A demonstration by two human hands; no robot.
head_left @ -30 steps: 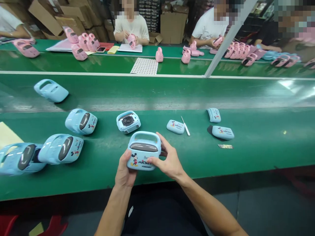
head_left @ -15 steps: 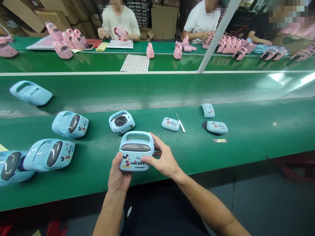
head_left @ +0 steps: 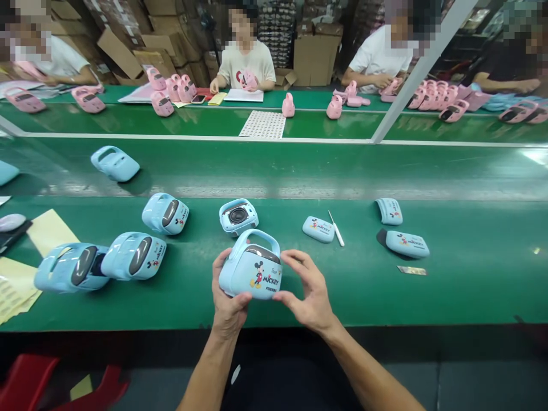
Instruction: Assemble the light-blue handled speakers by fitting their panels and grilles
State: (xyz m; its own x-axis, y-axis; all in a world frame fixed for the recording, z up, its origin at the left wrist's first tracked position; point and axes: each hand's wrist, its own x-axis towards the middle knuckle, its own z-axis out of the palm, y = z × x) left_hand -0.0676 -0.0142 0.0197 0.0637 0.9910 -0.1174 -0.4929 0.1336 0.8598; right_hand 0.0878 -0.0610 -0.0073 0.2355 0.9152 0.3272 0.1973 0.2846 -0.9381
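A green counter (head_left: 428, 297) fills the frame, with a second one beyond where other people handle pink shells. At lower centre both hands hold a blue speaker (head_left: 252, 273) just above the near edge. The left hand (head_left: 229, 305) cups its left side and bottom, fingers clamped on it; the right hand (head_left: 310, 291) pinches its right end, fingers closed on the shell. An open shell (head_left: 238, 216) sits just behind. Three more speakers (head_left: 133, 256) lie at left. Two covers (head_left: 318, 229) and a thin tool (head_left: 336, 228) lie at right. Held by its ends over the edge, the speaker could slip and drop to the floor if either grip loosens.
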